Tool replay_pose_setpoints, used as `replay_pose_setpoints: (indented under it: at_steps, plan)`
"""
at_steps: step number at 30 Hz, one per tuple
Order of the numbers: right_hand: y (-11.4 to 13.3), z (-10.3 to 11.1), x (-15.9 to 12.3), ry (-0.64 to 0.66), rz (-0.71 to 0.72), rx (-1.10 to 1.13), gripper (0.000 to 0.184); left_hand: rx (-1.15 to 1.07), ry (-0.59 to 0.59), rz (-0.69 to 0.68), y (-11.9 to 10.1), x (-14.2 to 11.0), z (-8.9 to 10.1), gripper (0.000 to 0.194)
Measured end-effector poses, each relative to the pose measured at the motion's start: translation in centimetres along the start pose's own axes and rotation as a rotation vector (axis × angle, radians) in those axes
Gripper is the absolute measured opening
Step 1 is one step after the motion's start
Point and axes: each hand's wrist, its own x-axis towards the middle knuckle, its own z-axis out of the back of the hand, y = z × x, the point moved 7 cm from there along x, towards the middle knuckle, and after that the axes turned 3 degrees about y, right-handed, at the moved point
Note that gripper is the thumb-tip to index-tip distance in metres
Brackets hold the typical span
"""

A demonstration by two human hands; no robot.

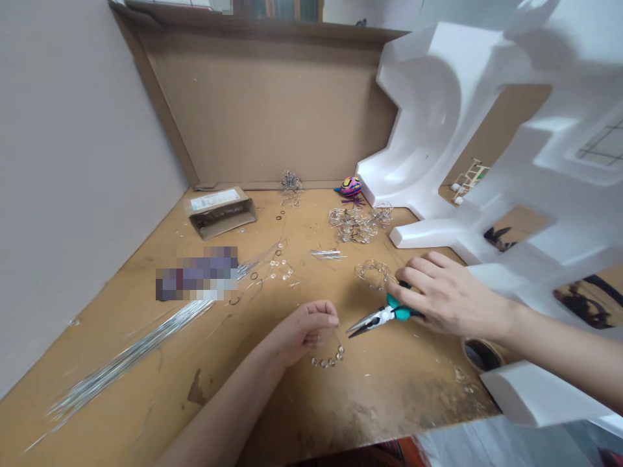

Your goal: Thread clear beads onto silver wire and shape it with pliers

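Observation:
My left hand (311, 327) pinches a thin wire strung with several clear beads (331, 361), which hangs in a small loop below the fingers. In my right hand (440, 292) are needle-nose pliers (377, 318) with teal-and-black handles. Their jaws are slightly parted and point left toward the wire, a short gap away from it. Just beyond the pliers, near my right fingers, lies a ring of wire and clear beads (374, 272). Farther left on the table are loose clear beads (281, 269).
A bundle of long straight wires (146, 353) crosses the left side. Several wire-and-bead rings (355, 224) sit behind the hands, near short wire pieces (328, 253). A small open cardboard box (224, 217) stands back left. White foam (423, 117) and a tape roll (481, 355) are right.

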Motion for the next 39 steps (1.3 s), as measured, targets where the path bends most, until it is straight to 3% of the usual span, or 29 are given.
replay_pose_setpoints:
  at_steps: [14, 17, 21, 24, 27, 34, 39]
  plan:
    - [0.4, 0.6, 0.1, -0.044, 0.062, 0.086, 0.023, 0.079, -0.041, 0.059, 0.5, 0.0, 0.1, 0.020]
    - [0.4, 0.3, 0.3, 0.083, 0.017, 0.208, 0.017, 0.255, -0.158, 0.002, 0.2, 0.1, 0.3, 0.022]
    - [-0.4, -1.3, 0.0, 0.401, -0.197, 0.419, 0.008, 0.461, -0.255, -0.176, -1.0, 0.1, -0.1, 0.026]
    - [-1.2, -1.8, -0.3, 0.504, -0.281, 0.484, 0.007, 0.474, -0.243, -0.136, -0.9, 0.1, 0.0, 0.028]
    - [-2.0, -1.7, -0.4, 0.503, -0.291, 0.493, 0.007, 0.429, -0.173, -0.055, -0.8, 0.0, 0.3, 0.028]
    - [-2.4, -1.6, -0.9, 0.468, -0.242, 0.518, 0.009, 0.517, -0.062, -0.051, -1.3, -0.5, -0.3, 0.025]
    - [-3.0, -0.4, -0.5, 0.262, -0.211, 0.381, 0.018, 0.508, -0.096, -0.078, -1.4, -0.5, 0.1, 0.025]
